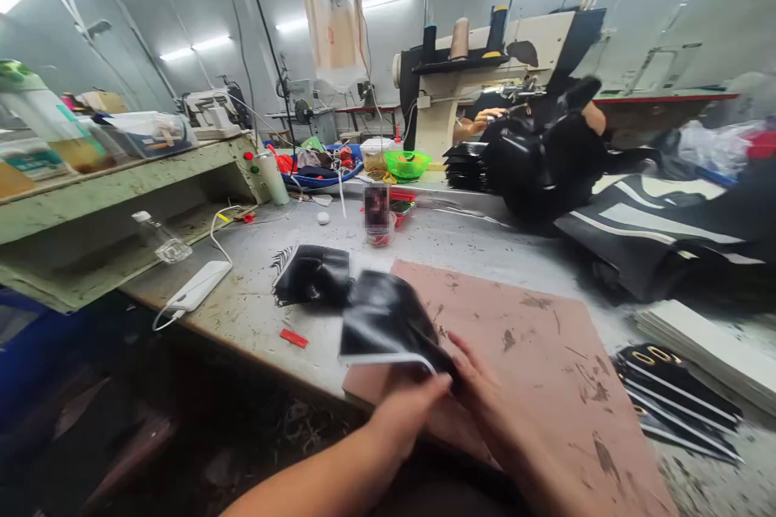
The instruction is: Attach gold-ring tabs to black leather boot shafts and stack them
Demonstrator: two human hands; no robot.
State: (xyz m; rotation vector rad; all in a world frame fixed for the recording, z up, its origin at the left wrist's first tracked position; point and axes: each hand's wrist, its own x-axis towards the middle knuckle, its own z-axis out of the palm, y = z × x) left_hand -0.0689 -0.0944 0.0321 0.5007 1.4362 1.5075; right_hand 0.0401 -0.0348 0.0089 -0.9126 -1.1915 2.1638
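Observation:
A glossy black leather-like piece [385,315] with a white strip along its near edge is held over the front of the work table. My left hand [409,412] is closed on its near right corner, the thumb lying along the edge. Close beside it, my right hand [476,371] pinches the same corner from the right, its fingers partly blurred and partly behind the piece. Just left of the held piece lies a stack of similar black pieces [315,275]. Beneath my hands is a stained pink board [527,331].
A red strip [294,338], a white power bank [200,287] with a cable and a clear bottle [162,238] lie leftward. Black straps with gold rings [679,396] lie right. Across the table, another person's hand [485,119] is at a sewing machine [445,109].

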